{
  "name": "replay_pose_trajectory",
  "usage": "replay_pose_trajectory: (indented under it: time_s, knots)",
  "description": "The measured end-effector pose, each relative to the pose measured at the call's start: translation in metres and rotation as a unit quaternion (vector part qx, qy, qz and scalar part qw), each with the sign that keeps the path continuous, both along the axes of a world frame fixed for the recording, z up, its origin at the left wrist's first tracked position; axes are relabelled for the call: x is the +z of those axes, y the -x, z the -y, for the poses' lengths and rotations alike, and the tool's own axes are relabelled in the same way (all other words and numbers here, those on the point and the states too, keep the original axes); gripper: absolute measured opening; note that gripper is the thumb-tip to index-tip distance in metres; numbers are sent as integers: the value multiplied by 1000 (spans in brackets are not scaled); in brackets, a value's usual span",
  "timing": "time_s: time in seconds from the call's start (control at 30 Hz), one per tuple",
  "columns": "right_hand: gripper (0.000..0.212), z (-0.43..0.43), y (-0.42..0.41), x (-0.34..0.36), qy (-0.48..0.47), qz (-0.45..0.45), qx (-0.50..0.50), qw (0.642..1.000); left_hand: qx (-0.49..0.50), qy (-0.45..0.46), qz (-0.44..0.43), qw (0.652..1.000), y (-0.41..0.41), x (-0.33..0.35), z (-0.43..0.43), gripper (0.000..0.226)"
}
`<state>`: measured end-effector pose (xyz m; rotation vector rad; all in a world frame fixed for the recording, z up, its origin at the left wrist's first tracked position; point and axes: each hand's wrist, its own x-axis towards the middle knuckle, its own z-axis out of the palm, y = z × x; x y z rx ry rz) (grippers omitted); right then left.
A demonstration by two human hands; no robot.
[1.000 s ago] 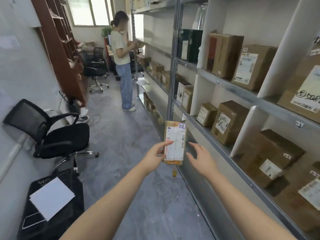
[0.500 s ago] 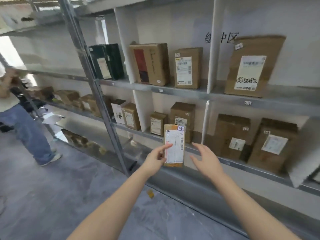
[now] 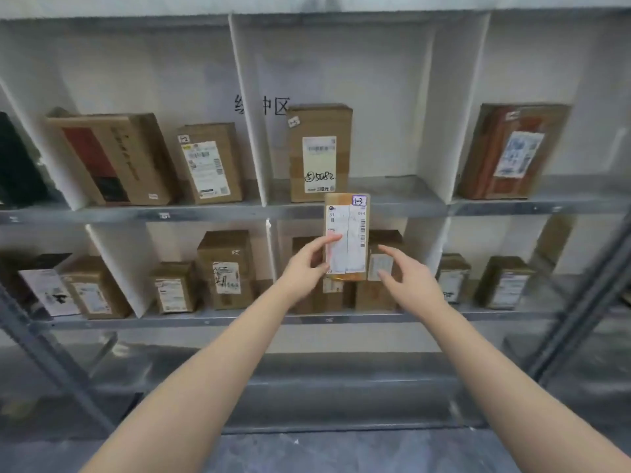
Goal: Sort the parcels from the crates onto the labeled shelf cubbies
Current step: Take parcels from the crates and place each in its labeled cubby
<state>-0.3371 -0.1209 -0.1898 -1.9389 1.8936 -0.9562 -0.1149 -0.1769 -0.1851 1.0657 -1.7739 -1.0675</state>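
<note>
My left hand grips a small flat parcel by its left edge, thumb on the white shipping label. The parcel stands upright in front of the shelf and carries a tag reading 1-3 at its top right corner. My right hand hovers just right of the parcel with fingers spread, not touching it. Behind them is a metal shelf divided by white panels into cubbies. A tall labelled box stands in the upper middle cubby, directly above the held parcel.
Cardboard boxes fill the cubbies: two at upper left, a reddish one at upper right, several along the lower row. Small tags mark the shelf edges. A slanted steel upright crosses at right. Grey floor lies below.
The view has swung right from the aisle to face the shelf squarely. The parcel stays in my left hand, and my right hand stays beside it. The person standing in the aisle has left the view.
</note>
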Motion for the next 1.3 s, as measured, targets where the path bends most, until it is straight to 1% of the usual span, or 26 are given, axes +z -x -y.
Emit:
replay_pose_trajectory:
  time_s: [0.13, 0.23, 0.3, 0.43, 0.53, 0.67, 0.77, 0.87, 0.97, 1.07, 1.13, 1.23, 1.3]
  knots:
    - [47, 27, 37, 32, 34, 17, -6, 999, -6, 48, -12, 999, 45, 34, 36, 53]
    - [42, 50, 61, 51, 42, 76, 4, 996, 3, 67, -32, 997, 76, 47, 57, 53]
    - [41, 65, 74, 63, 40, 114, 25, 992, 15, 84, -36, 996, 93, 53, 71, 51]
    - [45, 93, 98, 77, 47, 129, 83, 987, 24, 111, -54, 992, 121, 69, 92, 47]
    - [44, 115, 107, 84, 56, 156, 93, 982, 33, 116, -43, 992, 133, 81, 111, 45]
    - [40, 141, 108, 89, 97, 168, 68, 979, 56, 179, -17, 982, 141, 87, 137, 44]
    - [37, 159, 109, 85, 108, 166, 40, 979, 47, 155, -21, 987, 143, 82, 154, 45]
    - [39, 175, 106, 75, 102, 142, 35, 984, 45, 130, -21, 990, 143, 71, 168, 48]
    - [40, 185, 100, 67, 103, 121, 25, 987, 67, 144, 17, 987, 141, 60, 173, 48]
    - [42, 189, 94, 59, 109, 132, 15, 985, 81, 169, 69, 980, 142, 49, 177, 49]
    - [44, 189, 90, 54, 115, 141, 12, 983, 84, 162, 78, 980, 143, 45, 176, 54]
    - [47, 187, 85, 46, 129, 146, 4, 981, 83, 140, 68, 984, 144, 39, 174, 59]
    - [49, 185, 83, 41, 134, 148, 2, 980, 81, 143, 77, 983, 144, 36, 172, 60]
